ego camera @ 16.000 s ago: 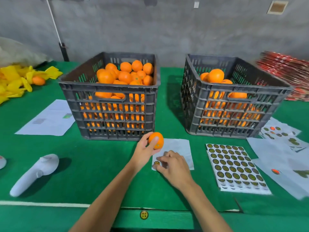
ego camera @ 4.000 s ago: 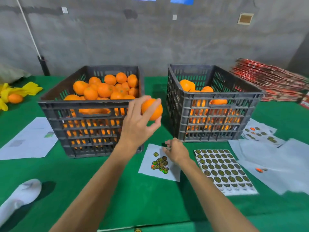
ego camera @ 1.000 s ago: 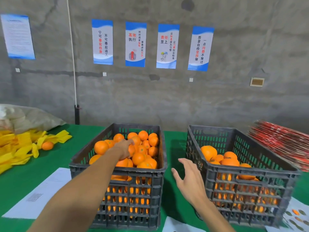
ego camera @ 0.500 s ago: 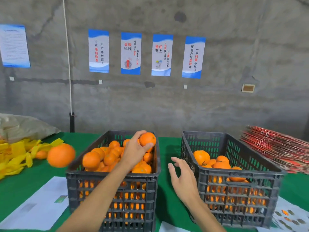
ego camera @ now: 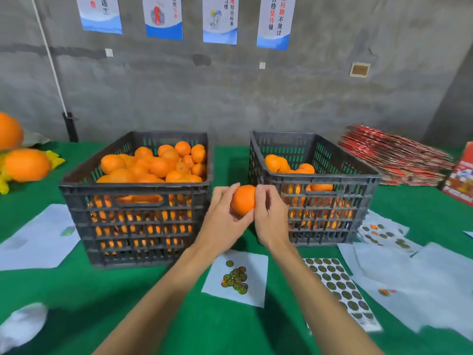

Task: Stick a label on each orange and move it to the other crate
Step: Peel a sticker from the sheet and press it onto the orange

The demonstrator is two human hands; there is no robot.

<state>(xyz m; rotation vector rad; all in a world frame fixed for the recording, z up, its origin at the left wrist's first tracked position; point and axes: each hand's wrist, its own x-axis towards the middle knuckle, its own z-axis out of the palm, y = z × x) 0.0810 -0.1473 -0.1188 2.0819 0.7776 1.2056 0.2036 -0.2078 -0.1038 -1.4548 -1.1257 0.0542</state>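
Observation:
An orange (ego camera: pixel 242 201) is held in the air between the two dark crates. My left hand (ego camera: pixel 222 221) cups it from the left and below. My right hand (ego camera: pixel 271 216) holds its right side with curled fingers. The left crate (ego camera: pixel 133 211) is heaped with oranges (ego camera: pixel 153 165). The right crate (ego camera: pixel 332 201) is partly filled with oranges (ego camera: pixel 276 162). Below my hands lies a small white sheet (ego camera: pixel 238 278) with a cluster of round labels, and a full label sheet (ego camera: pixel 340 288) lies to its right.
Green cloth covers the table. Blurred oranges (ego camera: pixel 25 163) and yellow wrappers sit at the far left. White papers (ego camera: pixel 35 239) lie left, more backing sheets (ego camera: pixel 414 278) right. A white object (ego camera: pixel 23 324) is at the bottom left, red packaging (ego camera: pixel 394 155) at the back right.
My left hand lifted an orange out of the left crate and brought it down between the crates. My right hand closed onto its right side. The view tilted down.

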